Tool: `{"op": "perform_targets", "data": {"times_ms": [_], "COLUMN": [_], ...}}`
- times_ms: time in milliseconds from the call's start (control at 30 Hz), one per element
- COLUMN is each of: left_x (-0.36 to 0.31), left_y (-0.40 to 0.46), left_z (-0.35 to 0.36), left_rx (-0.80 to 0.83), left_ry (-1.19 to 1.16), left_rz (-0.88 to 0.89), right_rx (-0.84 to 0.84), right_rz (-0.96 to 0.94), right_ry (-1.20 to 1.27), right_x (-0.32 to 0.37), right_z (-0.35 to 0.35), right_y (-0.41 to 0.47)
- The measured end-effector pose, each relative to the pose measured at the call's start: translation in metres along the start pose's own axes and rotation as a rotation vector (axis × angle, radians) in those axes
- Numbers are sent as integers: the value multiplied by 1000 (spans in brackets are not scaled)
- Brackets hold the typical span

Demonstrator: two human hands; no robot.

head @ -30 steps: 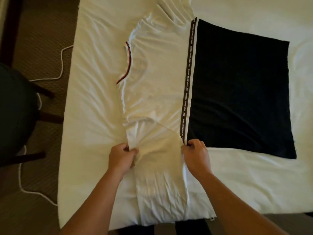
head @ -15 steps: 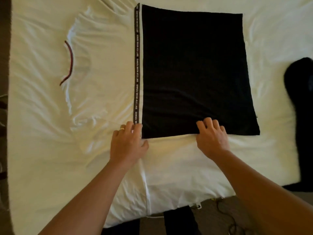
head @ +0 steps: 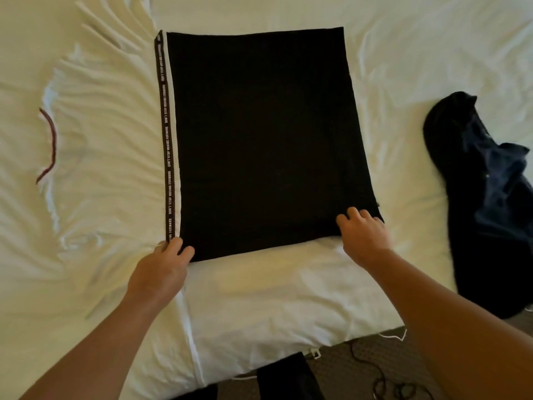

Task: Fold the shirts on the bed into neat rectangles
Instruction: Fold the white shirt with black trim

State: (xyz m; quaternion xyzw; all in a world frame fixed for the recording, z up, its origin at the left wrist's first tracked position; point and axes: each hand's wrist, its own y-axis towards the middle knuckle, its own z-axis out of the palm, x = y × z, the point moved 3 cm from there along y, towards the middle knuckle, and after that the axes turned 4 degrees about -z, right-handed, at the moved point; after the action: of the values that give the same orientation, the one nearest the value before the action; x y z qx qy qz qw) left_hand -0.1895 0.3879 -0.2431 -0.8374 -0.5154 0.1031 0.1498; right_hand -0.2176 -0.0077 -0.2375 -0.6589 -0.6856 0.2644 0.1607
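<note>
A shirt lies sideways on the white bed. Its white upper part with a red-trimmed collar is bunched at the left. A flat black panel spreads to the right of a lettered black tape. My left hand grips the panel's near left corner at the tape's end, fingers curled and thumb on the black cloth. My right hand holds the near right corner; its fingers are bent over the edge and its thumb is hidden.
A crumpled dark navy garment lies on the bed at the right. The bed's near edge runs across the bottom, with carpet, thin cables and a black object below it.
My hands left the white fabric and went to the black panel's near edge. Since half a second ago my right hand has slid to the right corner. The view has shifted right.
</note>
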Motion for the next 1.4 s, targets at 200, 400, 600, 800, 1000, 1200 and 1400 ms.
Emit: {"op": "perform_targets", "data": {"times_ms": [200,400,600,800,1000,1200,1400], "left_x": [9,46,51,53,61,75,83], "left_y": [18,58,99,150,199,230,245], "left_z": [-16,-39,-55,-92,-107,-108,-100], "left_rx": [121,292,271,139,83,61,69], "left_ry": [-340,-696,-739,-509,-418,-449,-471], "left_rz": [-253,-446,-548,-476,-420,-436,-471], "right_rx": [214,432,345,181,43,-42,-100], "right_rz": [-12,-48,-25,47,61,78,98], "right_ry": [108,195,223,230,222,195,161], "right_x": [-7,-28,-38,-53,-70,-74,-75], "right_z": [-18,-48,-76,-94,-107,-120,-126], "right_y": [16,58,94,138,179,208,226]}}
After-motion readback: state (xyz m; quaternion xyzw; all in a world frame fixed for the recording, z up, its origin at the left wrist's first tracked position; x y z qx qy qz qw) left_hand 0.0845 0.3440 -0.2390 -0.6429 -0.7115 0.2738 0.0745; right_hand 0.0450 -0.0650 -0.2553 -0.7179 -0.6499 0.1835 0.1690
